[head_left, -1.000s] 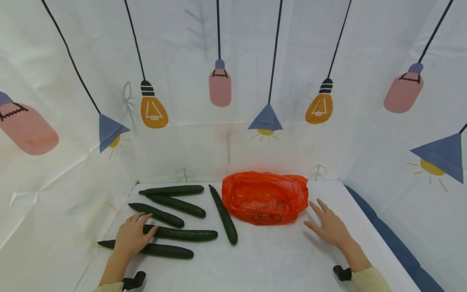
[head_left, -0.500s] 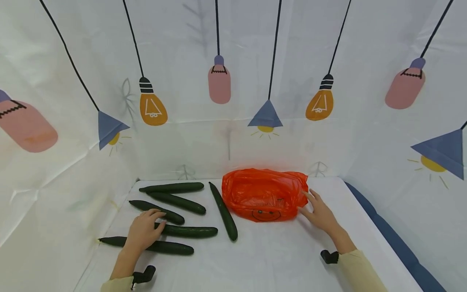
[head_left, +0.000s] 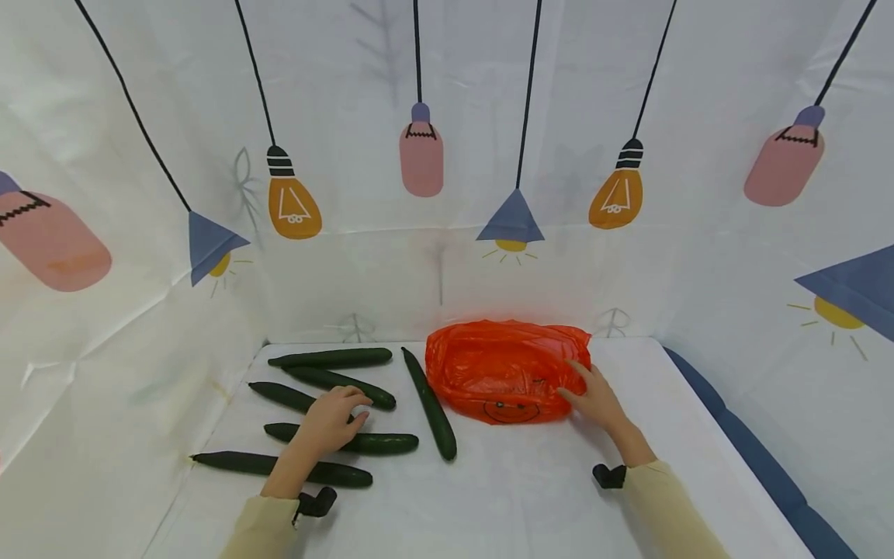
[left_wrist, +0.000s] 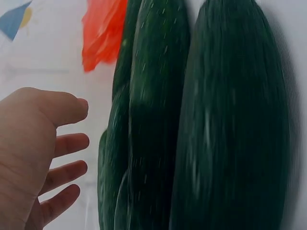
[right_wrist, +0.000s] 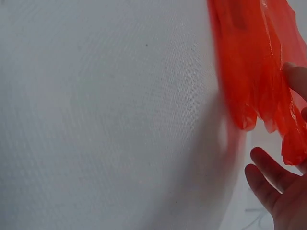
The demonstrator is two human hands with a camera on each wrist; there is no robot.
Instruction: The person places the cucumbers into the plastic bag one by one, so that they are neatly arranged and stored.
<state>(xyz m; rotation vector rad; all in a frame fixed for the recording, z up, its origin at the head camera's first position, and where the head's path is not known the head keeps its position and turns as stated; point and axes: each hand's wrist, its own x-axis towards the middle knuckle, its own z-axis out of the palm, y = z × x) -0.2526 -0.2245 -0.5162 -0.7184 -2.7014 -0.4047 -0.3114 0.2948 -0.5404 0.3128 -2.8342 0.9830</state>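
Observation:
Several dark green cucumbers lie on the white table in the head view. My left hand (head_left: 328,423) is over the middle ones, its fingers loosely bent and holding nothing. It partly covers one cucumber (head_left: 279,394) and another cucumber (head_left: 380,443). In the left wrist view the left hand (left_wrist: 38,158) is beside the cucumbers, with a gap between. The red plastic bag (head_left: 506,373), with a smiley face on its front, stands open at the back. My right hand (head_left: 594,400) is at its right side. In the right wrist view the thumb (right_wrist: 296,79) touches the bag (right_wrist: 249,62), other fingers spread below.
A cucumber (head_left: 429,404) lies slantwise just left of the bag, and another cucumber (head_left: 328,358) along the back edge. The nearest cucumber (head_left: 240,463) lies front left. A white sheet wall (head_left: 363,287) with printed lamps encloses the table. A blue padded edge (head_left: 747,450) runs along the right.
My left hand has moved right across the cucumbers toward the bag. The right hand has moved left, from beside the bag to its right side. Cucumbers and bag stay about where they were.

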